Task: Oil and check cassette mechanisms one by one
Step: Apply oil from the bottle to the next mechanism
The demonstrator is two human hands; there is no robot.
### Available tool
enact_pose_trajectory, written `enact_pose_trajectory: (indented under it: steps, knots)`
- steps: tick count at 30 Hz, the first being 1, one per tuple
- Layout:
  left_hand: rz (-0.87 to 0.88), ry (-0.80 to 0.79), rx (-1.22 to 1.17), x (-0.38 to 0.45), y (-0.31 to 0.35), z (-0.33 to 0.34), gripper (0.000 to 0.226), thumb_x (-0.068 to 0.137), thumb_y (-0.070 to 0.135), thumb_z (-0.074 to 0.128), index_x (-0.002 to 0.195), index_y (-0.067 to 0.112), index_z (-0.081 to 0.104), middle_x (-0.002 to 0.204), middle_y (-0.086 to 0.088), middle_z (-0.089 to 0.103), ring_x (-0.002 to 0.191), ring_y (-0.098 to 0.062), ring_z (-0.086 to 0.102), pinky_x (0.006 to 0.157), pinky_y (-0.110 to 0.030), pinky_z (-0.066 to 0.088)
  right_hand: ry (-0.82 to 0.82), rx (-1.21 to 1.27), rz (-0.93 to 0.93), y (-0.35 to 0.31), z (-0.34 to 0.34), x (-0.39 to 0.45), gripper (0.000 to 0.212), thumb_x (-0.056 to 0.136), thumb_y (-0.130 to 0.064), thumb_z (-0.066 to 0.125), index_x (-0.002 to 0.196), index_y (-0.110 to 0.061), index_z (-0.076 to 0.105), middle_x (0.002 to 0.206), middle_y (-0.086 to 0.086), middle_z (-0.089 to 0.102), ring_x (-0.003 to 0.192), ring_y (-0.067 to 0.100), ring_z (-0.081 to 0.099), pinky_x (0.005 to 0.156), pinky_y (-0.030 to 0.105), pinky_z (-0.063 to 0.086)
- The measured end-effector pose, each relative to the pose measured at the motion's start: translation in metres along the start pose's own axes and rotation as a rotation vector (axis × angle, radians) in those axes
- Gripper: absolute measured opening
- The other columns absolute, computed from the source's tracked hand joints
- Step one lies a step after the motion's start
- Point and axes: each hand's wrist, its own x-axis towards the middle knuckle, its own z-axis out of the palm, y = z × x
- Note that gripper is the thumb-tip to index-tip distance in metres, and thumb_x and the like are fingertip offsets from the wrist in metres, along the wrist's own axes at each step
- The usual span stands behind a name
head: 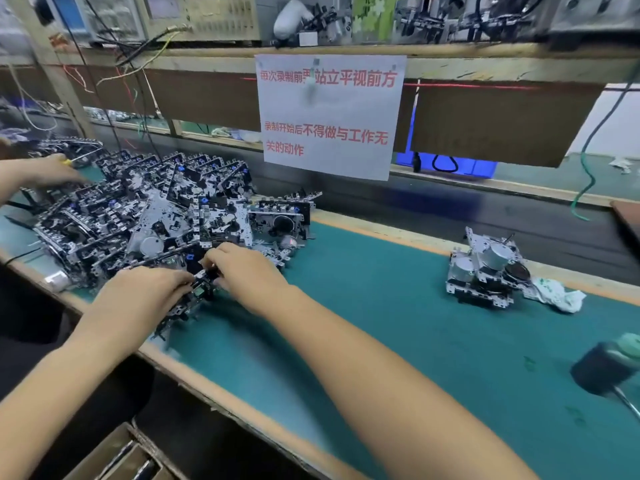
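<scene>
A big heap of cassette mechanisms [156, 209], metal frames with black parts, covers the left of the green bench mat [398, 323]. At the heap's near edge both hands hold one mechanism [194, 299]. My left hand [145, 292] grips its left side, fingers curled over it. My right hand [246, 268] grips its right side from above. Most of that mechanism is hidden under the hands. Two mechanisms [485, 271] are stacked apart at the right.
A crumpled white cloth [557, 292] lies beside the right stack. A dark round container [606, 368] sits at the right edge. Another person's hand [48, 171] with a yellow tool reaches in at far left. A paper notice [329, 116] hangs from the shelf.
</scene>
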Motion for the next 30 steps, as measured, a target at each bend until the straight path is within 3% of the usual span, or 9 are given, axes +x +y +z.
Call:
enact_pose_trajectory:
  steps: [7,10,12,14,16,20,23,27,30]
  knots:
    - [0.121,-0.094,-0.061,0.010,0.012,-0.016,0.032,0.057,-0.009,0.086,0.084,0.007,0.077,0.071,-0.009,0.074,0.057,-0.028,0.070,0.049,-0.040,0.057,-0.124,0.116,-0.004,0.015,-0.026,-0.023,0.033,0.088,-0.027,0.065,0.117,-0.010,0.061,0.109,0.013,0.056,0.106,0.028,0.050,0.082,0.034,0.039]
    - [0.323,-0.070,-0.148,0.020,0.031,-0.024,0.027,0.056,-0.002,0.088,0.078,0.010,0.077,0.069,0.000,0.074,0.052,-0.017,0.069,0.043,-0.029,0.055,-0.135,0.255,0.090,0.025,-0.044,-0.058,0.030,0.083,-0.030,0.071,0.107,-0.012,0.067,0.096,0.008,0.061,0.093,0.022,0.053,0.080,0.034,0.043]
    - [0.443,-0.064,-0.208,0.028,0.049,-0.029,0.008,0.076,0.017,0.073,0.083,0.014,0.077,0.074,0.006,0.074,0.055,-0.011,0.069,0.042,-0.020,0.050,-0.084,0.382,0.186,0.033,-0.062,-0.091,0.027,0.079,-0.029,0.075,0.101,-0.014,0.069,0.081,-0.005,0.056,0.081,0.014,0.050,0.070,0.024,0.039]
    - [0.504,-0.060,-0.299,0.037,0.075,-0.032,0.037,0.091,0.036,0.044,0.089,0.017,0.076,0.080,0.009,0.073,0.062,-0.008,0.069,0.050,-0.022,0.050,0.001,0.450,0.275,0.043,-0.083,-0.128,0.023,0.076,-0.028,0.078,0.095,-0.016,0.071,0.074,-0.011,0.048,0.071,0.008,0.045,0.063,0.017,0.034]
    - [0.584,-0.019,-0.363,0.045,0.108,-0.029,0.051,0.097,0.040,0.031,0.094,0.015,0.075,0.084,0.007,0.072,0.066,-0.010,0.068,0.053,-0.024,0.050,0.097,0.433,0.344,0.054,-0.104,-0.167,0.020,0.073,-0.026,0.080,0.090,-0.019,0.073,0.073,-0.010,0.047,0.068,0.005,0.044,0.063,0.019,0.033]
    - [0.751,0.126,-0.436,0.051,0.184,-0.014,0.021,0.084,0.013,0.059,0.098,0.012,0.074,0.092,0.002,0.072,0.075,-0.015,0.069,0.058,-0.024,0.053,0.251,0.220,0.469,0.068,-0.130,-0.252,0.014,0.072,-0.024,0.081,0.084,-0.022,0.073,0.078,-0.010,0.050,0.072,0.006,0.048,0.064,0.019,0.034]
    - [0.891,0.251,-0.492,0.039,0.237,0.003,0.030,0.090,0.002,0.046,0.095,0.008,0.076,0.090,-0.003,0.072,0.072,-0.017,0.068,0.056,-0.027,0.052,0.350,-0.054,0.492,0.065,-0.128,-0.317,0.011,0.072,-0.020,0.078,0.081,-0.020,0.072,0.078,-0.010,0.052,0.074,0.009,0.050,0.063,0.024,0.044]
    - [0.989,0.360,-0.536,0.011,0.285,0.030,0.040,0.100,0.011,0.039,0.090,0.018,0.077,0.090,0.002,0.072,0.072,-0.015,0.066,0.055,-0.023,0.049,0.409,-0.475,0.406,0.055,-0.103,-0.381,0.012,0.081,-0.022,0.061,0.075,-0.020,0.071,0.073,-0.005,0.057,0.070,0.013,0.050,0.049,0.023,0.042]
    - [0.882,0.287,-0.681,0.005,0.298,0.044,0.027,0.096,0.039,0.052,0.113,0.022,0.064,0.115,0.000,0.059,0.098,-0.015,0.059,0.085,-0.027,0.047,0.345,-0.539,0.409,0.052,-0.094,-0.406,0.028,0.091,-0.032,0.049,0.078,-0.022,0.072,0.072,-0.005,0.059,0.065,0.015,0.055,0.046,0.021,0.043]
